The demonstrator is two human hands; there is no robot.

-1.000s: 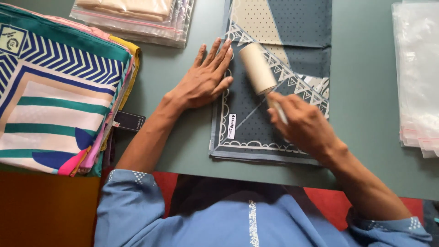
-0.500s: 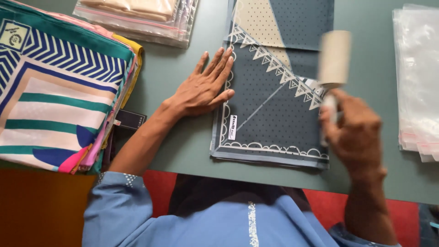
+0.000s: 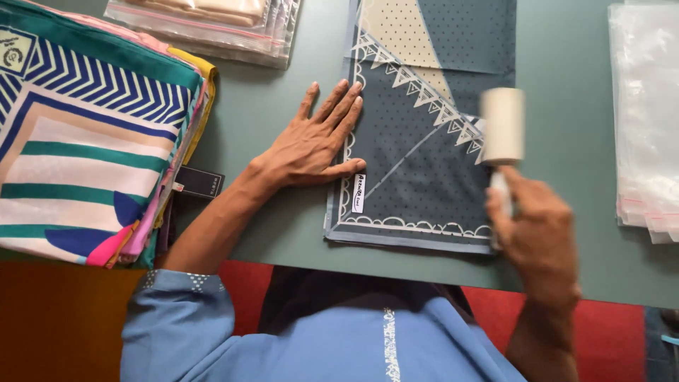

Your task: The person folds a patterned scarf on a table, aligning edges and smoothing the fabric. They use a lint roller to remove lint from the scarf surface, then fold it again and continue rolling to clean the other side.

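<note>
a folded blue-grey scarf with tiny dots, a cream patch and a white lacy border [image 3: 417, 170] lies flat on the dull green desk [image 3: 283, 226], right in front of the person. the left hand [image 3: 315, 145] rests flat on the scarf's left edge, fingers spread and straight, thumb just beside a small white tag [image 3: 358, 193] sewn at that edge — its grip is wide apart and holds nothing, it only presses down. the right hand [image 3: 534, 226] is curled tight round the white handle of a lint roller with a pale cream sticky roll [image 3: 502, 127], so its grip is clamped on the roller. the roll is blurry and sits over the scarf's right edge; you cannot tell if it touches the cloth. on the left side of the desk sits a stack of bright folded scarves with teal, white and navy stripes and zigzags [image 3: 85, 134], with pink and yellow edges peeking out and a small dark tag [image 3: 200, 182] beside it. at the top lie clear plastic bags with folded beige cloth inside [image 3: 212, 21]. on the right, well apart from the scarf, is a pile of clear plastic bags [image 3: 647, 113]. the person wears a light blue shirt [image 3: 297, 339].
</note>
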